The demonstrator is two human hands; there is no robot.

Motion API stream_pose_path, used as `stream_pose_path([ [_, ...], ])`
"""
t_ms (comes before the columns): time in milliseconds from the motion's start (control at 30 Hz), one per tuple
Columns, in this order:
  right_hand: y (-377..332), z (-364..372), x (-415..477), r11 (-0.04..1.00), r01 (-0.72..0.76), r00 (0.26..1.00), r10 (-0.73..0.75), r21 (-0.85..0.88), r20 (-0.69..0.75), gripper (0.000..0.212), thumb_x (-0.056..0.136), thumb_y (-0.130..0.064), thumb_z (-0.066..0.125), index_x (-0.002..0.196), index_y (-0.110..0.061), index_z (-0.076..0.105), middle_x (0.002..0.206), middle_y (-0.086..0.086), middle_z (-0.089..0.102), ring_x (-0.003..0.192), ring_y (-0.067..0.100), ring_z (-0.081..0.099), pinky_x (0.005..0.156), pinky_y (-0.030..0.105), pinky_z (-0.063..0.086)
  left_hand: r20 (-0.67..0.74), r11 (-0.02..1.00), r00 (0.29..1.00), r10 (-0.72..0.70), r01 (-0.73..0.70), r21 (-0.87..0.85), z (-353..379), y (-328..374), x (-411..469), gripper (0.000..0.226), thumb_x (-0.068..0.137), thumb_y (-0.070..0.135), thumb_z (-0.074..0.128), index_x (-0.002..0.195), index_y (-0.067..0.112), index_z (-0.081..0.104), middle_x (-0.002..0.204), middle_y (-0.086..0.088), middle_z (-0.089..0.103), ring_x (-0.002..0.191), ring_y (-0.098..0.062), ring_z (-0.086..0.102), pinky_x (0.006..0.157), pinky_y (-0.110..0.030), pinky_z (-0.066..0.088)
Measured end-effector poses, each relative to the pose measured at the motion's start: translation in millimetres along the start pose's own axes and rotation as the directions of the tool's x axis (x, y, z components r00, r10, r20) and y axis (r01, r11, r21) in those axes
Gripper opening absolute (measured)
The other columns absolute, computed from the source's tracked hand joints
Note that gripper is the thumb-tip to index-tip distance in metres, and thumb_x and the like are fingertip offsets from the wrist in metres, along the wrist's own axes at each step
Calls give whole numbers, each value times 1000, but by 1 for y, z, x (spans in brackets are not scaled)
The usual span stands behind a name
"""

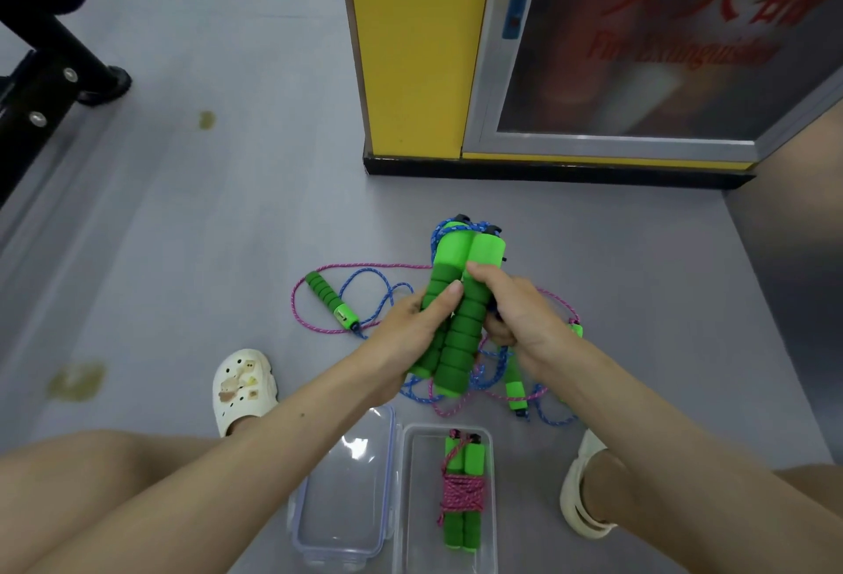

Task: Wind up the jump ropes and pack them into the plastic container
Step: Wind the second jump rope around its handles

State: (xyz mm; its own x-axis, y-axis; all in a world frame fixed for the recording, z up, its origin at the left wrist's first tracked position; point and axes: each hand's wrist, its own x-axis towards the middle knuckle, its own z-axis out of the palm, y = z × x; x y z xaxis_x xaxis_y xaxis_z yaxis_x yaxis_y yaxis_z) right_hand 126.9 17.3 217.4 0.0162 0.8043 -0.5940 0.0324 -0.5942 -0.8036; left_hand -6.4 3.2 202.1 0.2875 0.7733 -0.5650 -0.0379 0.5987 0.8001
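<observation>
Green foam handles (460, 300) of a blue jump rope (439, 231) are held side by side above the floor (205, 254), in the middle of the scene. They are gripped by the left hand (406, 332) and the right hand (524, 313). The fingers of both hands are wrapped round them and the thumbs are pressed on top. Whether cord is also pinched cannot be told.

One pink rope bundle (463, 491) is already wound and packed in the plastic container (408, 505), on the near side. Its lid (342, 496) is laid just to the left. The blue rope seems only partly wound, as cord is trailed below the hands. A loose pink rope (365, 264) and a loose handle (330, 300) are spread on the floor, so more winding is likely left.

Room is left in the container beside the bundle. It is hemmed in by a white shoe (244, 386) on the left and another shoe (584, 491) on the right. A yellow cabinet (410, 49) is set well apart on the far side. Loose cord near the container could be snagged.
</observation>
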Motion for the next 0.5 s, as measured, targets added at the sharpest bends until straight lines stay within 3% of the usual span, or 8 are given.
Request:
stream_pose_path([
  [267, 9, -3, 7, 998, 33, 997, -36, 48, 63, 44, 93, -49, 48, 60, -18, 47, 46, 2, 27, 43, 14, 23, 50, 29, 19, 40, 994, 993, 114, -114, -6, 0, 2, -5, 34, 87, 40, 58, 111, 15, 61, 93, -11, 72, 80, -25, 70, 75, -41, 59],
  [400, 6, -10, 7, 997, 74, 986, -74, 8, 147, 53, 86, -58, 47, 76, -7, 58, 45, 0, 32, 43, 11, 27, 49, 26, 23, 78, 991, 988, 135, -135, 0, -2, 4, -6, 27, 87, 14, 66, 112, 17, 58, 89, -5, 73, 78, -22, 70, 71, -36, 59],
  [500, 2, -19, 10, 994, 98, 971, -83, -58, 225, 75, 76, -61, 50, 99, 10, 61, 52, 3, 39, 43, 9, 32, 47, 23, 28, 69, 987, 986, 152, -155, 48, -6, 5, -4, 35, 82, 5, 71, 112, 20, 58, 90, -5, 72, 78, -23, 69, 76, -40, 59],
])
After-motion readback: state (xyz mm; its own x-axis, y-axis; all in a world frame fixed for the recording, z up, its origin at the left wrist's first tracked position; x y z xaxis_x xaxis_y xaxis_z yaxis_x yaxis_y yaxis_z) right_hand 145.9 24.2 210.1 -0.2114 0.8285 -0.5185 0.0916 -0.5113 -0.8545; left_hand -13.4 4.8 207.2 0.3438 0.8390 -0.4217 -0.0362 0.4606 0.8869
